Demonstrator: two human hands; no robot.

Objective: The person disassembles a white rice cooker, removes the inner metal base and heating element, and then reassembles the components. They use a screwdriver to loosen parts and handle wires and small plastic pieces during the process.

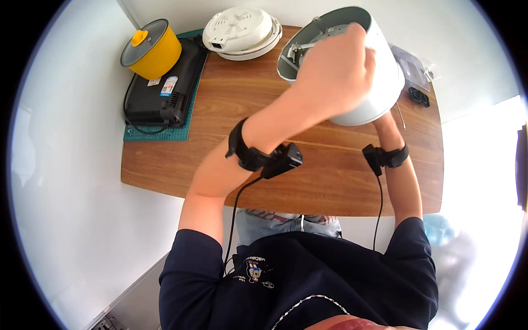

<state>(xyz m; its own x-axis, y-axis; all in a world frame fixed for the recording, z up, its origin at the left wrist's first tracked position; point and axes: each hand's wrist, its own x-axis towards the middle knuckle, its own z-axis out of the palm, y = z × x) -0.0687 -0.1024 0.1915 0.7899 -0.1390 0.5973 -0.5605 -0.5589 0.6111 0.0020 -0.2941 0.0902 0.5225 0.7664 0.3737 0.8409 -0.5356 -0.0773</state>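
A white cylindrical appliance housing (379,82) is tilted at the back right of the table, its grey-rimmed open end facing up and left. Metal parts and a white fitting (294,54) show inside it. My left hand (341,71) crosses over in front of that opening, closed in a fist. Whatever its fingers grip is hidden from this side. Behind the housing's lower right side goes my right wrist (386,129); the hand itself is out of sight, so its hold cannot be seen. A thin metal rod (401,116) shows beside that wrist.
At the back stands a round white appliance part (239,33). To the left, a yellow lidded pot (157,58) rests on a black appliance (159,104) over a green cutting mat (159,135). A clear plastic box (411,69) and a small black part (419,97) lie at right.
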